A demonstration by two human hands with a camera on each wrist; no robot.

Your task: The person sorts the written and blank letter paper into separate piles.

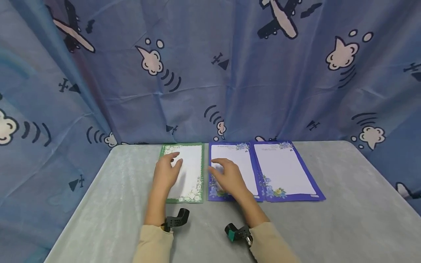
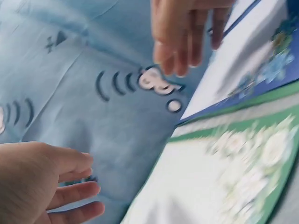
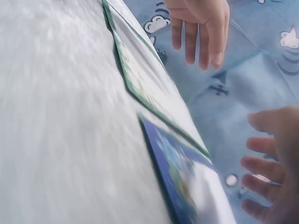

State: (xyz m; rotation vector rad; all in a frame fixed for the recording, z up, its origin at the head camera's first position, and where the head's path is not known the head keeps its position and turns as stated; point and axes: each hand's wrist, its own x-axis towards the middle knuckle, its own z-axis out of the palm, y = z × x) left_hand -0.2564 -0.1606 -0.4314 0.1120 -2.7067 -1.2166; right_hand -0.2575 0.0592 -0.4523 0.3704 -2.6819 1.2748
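Note:
A sheet of decorative paper with a green floral border [image 1: 190, 175] lies flat on the table. My left hand [image 1: 165, 174] hovers over its left part, thumb and fingers spread apart with nothing between them. To the right lie two sheets side by side: a middle purple-blue bordered sheet [image 1: 241, 157] and a right purple-blue bordered sheet [image 1: 284, 171], both with blue flowers. Above the middle one is my right hand [image 1: 231, 178], relaxed and holding nothing. In the left wrist view, the fingers of both hands appear apart from the papers.
The grey-white table [image 1: 348, 204] extends on both sides of the papers. Behind it hangs a blue curtain [image 1: 197, 95] printed with planes and clouds, close to the papers' far edges. A black wrist camera sits on each wrist.

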